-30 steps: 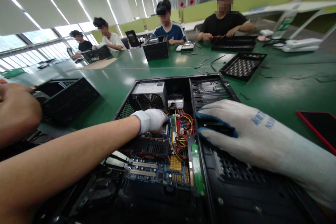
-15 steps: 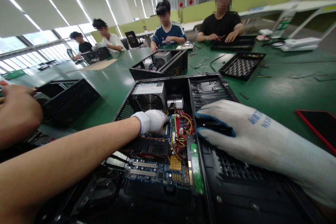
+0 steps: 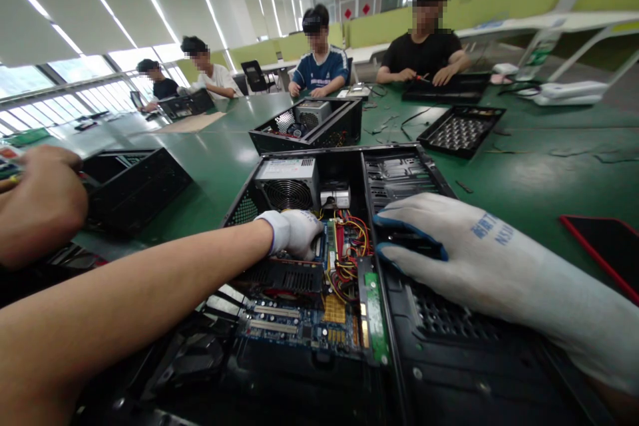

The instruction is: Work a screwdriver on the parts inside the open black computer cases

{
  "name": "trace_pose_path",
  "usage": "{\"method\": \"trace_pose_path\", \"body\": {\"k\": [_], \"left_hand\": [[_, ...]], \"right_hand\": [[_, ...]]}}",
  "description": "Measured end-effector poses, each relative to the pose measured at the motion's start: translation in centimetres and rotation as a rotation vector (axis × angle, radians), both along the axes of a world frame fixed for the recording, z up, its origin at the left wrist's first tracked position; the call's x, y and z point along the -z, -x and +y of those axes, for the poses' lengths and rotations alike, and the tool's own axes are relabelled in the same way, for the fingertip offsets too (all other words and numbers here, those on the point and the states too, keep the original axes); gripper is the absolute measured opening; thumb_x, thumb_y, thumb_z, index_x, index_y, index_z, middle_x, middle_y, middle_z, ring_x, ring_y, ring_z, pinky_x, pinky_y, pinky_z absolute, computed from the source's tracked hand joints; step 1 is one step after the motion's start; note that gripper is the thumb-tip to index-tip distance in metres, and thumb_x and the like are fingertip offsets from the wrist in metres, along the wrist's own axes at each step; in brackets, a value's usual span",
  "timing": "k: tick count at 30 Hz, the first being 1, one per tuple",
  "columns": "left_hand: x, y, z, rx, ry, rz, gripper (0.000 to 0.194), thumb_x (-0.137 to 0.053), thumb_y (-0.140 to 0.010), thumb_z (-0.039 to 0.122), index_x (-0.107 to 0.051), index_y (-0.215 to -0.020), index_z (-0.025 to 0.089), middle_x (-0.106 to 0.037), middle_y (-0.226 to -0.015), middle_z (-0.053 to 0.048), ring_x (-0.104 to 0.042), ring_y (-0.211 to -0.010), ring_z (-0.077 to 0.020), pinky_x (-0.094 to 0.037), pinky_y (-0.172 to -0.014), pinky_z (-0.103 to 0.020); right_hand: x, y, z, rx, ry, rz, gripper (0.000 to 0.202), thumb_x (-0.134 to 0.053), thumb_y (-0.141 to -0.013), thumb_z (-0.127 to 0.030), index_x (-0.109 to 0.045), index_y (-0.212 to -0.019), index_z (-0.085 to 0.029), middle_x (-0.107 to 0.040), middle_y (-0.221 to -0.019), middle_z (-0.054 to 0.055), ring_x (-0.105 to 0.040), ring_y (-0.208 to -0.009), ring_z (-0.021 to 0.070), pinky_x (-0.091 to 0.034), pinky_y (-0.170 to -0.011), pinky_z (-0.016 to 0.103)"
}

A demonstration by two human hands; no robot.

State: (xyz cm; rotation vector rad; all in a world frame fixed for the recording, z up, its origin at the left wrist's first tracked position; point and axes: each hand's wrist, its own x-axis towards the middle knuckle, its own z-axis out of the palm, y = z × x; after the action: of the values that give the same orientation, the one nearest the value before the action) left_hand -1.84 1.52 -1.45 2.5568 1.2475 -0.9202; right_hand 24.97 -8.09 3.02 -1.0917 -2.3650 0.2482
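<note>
An opened black computer case (image 3: pixel 399 319) lies before me. My left hand (image 3: pixel 299 234), in a white glove, reaches inside, over the blue motherboard (image 3: pixel 304 329) and beside a green memory module (image 3: pixel 331 246). Its fingers are curled downward, and whatever they may hold is hidden. Above that hand sits the silver power supply (image 3: pixel 287 185); below it is a black slotted card (image 3: pixel 284 277). Red and yellow cables (image 3: pixel 355 233) run to its right. My right hand (image 3: pixel 424 233), gloved in white and blue, rests on the case's right part with thumb and fingers apart, holding nothing.
Another person's bare hand (image 3: pixel 44 206) is at the left, near a black case (image 3: pixel 140 186). More opened cases (image 3: pixel 309 123) and a perforated tray (image 3: pixel 462 130) stand farther back on the green table (image 3: pixel 549 160). A red-edged black object (image 3: pixel 604 253) lies right. Several people sit beyond.
The whole view has shifted slightly. My left hand remains inside the case with its fingers curled, and my right hand stays on the case. The other person's hand at the left has moved a little.
</note>
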Motion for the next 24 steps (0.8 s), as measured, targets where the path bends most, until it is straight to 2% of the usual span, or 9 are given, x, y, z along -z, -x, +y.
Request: {"method": "trace_pose_path", "body": {"k": [3, 6, 9, 12, 15, 16, 18, 21, 24], "left_hand": [[0.0, 0.1, 0.0, -0.012, 0.011, -0.029, 0.061, -0.082, -0.073, 0.051, -0.072, -0.123, 0.018, -0.077, -0.123, -0.017, -0.075, -0.111, -0.038, -0.061, -0.091, -0.042], [-0.7, 0.2, -0.1, -0.03, 0.011, -0.069, 0.068, -0.081, -0.072, 0.053, -0.068, -0.128, 0.017, -0.078, -0.122, -0.017, -0.076, -0.111, -0.037, -0.061, -0.091, -0.041], [-2.2, 0.5, -0.2, -0.05, -0.028, -0.12, 0.067, -0.074, -0.079, 0.052, -0.063, -0.133, 0.014, -0.077, -0.124, -0.018, -0.076, -0.11, -0.0352, -0.061, -0.088, -0.039], [-4.2, 1.1, -0.7, -0.057, -0.091, -0.185, 0.048, -0.059, -0.092, 0.046, -0.065, -0.126, 0.013, -0.076, -0.124, -0.019, -0.076, -0.108, -0.0325, -0.06, -0.087, -0.037], [-6.1, 2.0, -1.9, -0.044, -0.159, -0.263, 0.034, -0.046, -0.101, 0.038, -0.066, -0.115, 0.015, -0.078, -0.117, -0.016, -0.076, -0.106, -0.029, -0.058, -0.089, -0.035], [-6.5, 2.4, -2.4, -0.042, -0.182, -0.287, 0.031, -0.044, -0.102, 0.036, -0.066, -0.112, 0.016, -0.078, -0.116, -0.015, -0.076, -0.106, -0.0282, -0.057, -0.09, -0.035], [-7.3, 3.3, -3.8, -0.014, -0.227, -0.352, 0.027, -0.042, -0.104, 0.033, -0.064, -0.107, 0.018, -0.077, -0.114, -0.013, -0.074, -0.106, -0.0269, -0.055, -0.092, -0.035], [-8.4, 4.6, -6.9, 0.037, -0.26, -0.483, 0.024, -0.041, -0.107, 0.031, -0.061, -0.101, 0.02, -0.075, -0.107, -0.009, -0.072, -0.1, -0.0244, -0.054, -0.091, -0.034], [-9.8, 5.9, -11.1, 0.031, -0.273, -0.565, 0.021, -0.044, -0.108, 0.032, -0.06, -0.107, 0.02, -0.072, -0.108, -0.008, -0.071, -0.096, -0.0228, -0.054, -0.09, -0.033]], "right_hand": [[-0.1, -0.1, -0.2, 0.021, 0.014, 0.007, 0.046, -0.059, -0.1, -0.062, -0.072, -0.123, -0.024, -0.077, -0.122, 0.008, -0.071, -0.113, 0.0308, -0.056, -0.099, 0.048], [-0.7, 0.1, -0.4, 0.032, 0.038, 0.029, 0.042, -0.06, -0.1, -0.059, -0.072, -0.123, -0.025, -0.077, -0.123, 0.007, -0.071, -0.114, 0.0292, -0.057, -0.1, 0.046], [-1.4, 0.2, -0.4, 0.061, 0.065, 0.072, 0.04, -0.059, -0.1, -0.057, -0.073, -0.121, -0.026, -0.077, -0.124, 0.006, -0.072, -0.114, 0.0291, -0.058, -0.1, 0.048], [-1.1, -0.8, -0.8, 0.225, 0.073, 0.168, 0.054, -0.058, -0.097, -0.064, -0.07, -0.13, -0.023, -0.071, -0.139, 0.012, -0.066, -0.129, 0.0363, -0.052, -0.112, 0.059], [1.4, -3.3, -1.8, 0.466, 0.146, 0.281, 0.09, -0.066, -0.086, -0.073, -0.049, -0.159, -0.024, -0.05, -0.165, 0.015, -0.047, -0.149, 0.0459, -0.033, -0.125, 0.069], [2.6, -4.3, -2.1, 0.538, 0.217, 0.317, 0.1, -0.07, -0.083, -0.073, -0.04, -0.166, -0.026, -0.043, -0.17, 0.013, -0.042, -0.153, 0.0466, -0.028, -0.128, 0.067], [5.1, -6.1, -2.8, 0.595, 0.388, 0.402, 0.099, -0.07, -0.083, -0.072, -0.036, -0.168, -0.035, -0.038, -0.173, 0.006, -0.034, -0.158, 0.043, -0.021, -0.133, 0.057], [7.9, -7.2, -3.4, 0.535, 0.619, 0.612, 0.1, -0.066, -0.08, -0.076, -0.04, -0.167, -0.035, -0.044, -0.17, 0.005, -0.038, -0.156, 0.0417, -0.031, -0.129, 0.056], [8.6, -6.6, -3.7, 0.499, 0.706, 0.747, 0.106, -0.069, -0.078, -0.074, -0.033, -0.169, -0.033, -0.045, -0.169, 0.008, -0.045, -0.152, 0.0415, -0.042, -0.123, 0.056]]}}
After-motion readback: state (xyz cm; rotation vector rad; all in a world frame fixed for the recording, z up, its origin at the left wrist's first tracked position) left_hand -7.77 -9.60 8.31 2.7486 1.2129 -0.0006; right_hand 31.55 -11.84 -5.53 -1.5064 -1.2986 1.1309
